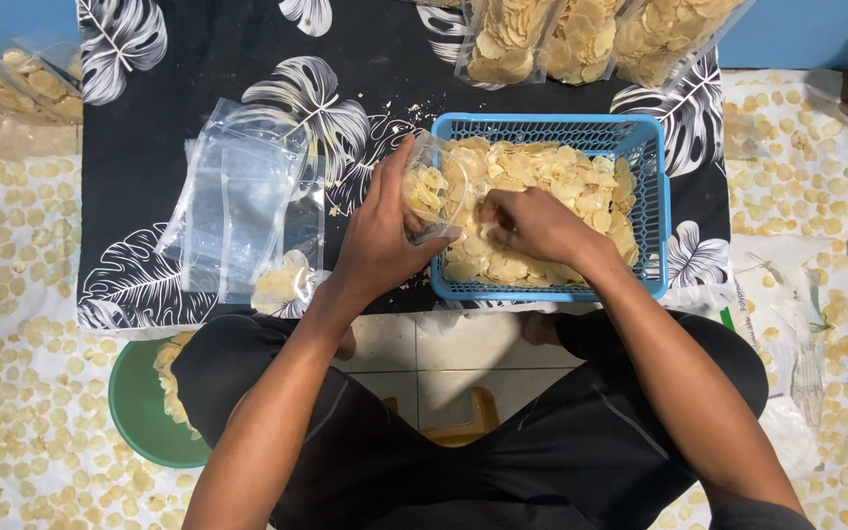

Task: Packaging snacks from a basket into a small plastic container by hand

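Observation:
A blue plastic basket [655, 186] full of pale yellow chips [561, 177] rests on a black cloth with white leaf prints. My left hand [380, 236] holds a clear plastic bag [434, 186], partly filled with chips, at the basket's left rim. Inside the basket, my right hand [532, 224] is closed over a bunch of chips right next to the bag's mouth.
A stack of empty clear bags [238, 201] lies left of the basket. Filled chip bags [581, 34] sit at the cloth's far edge, with more at far left [12, 83]. A green bowl [139, 412] of chips stands by my left knee. Loose chips cover sheets on both sides.

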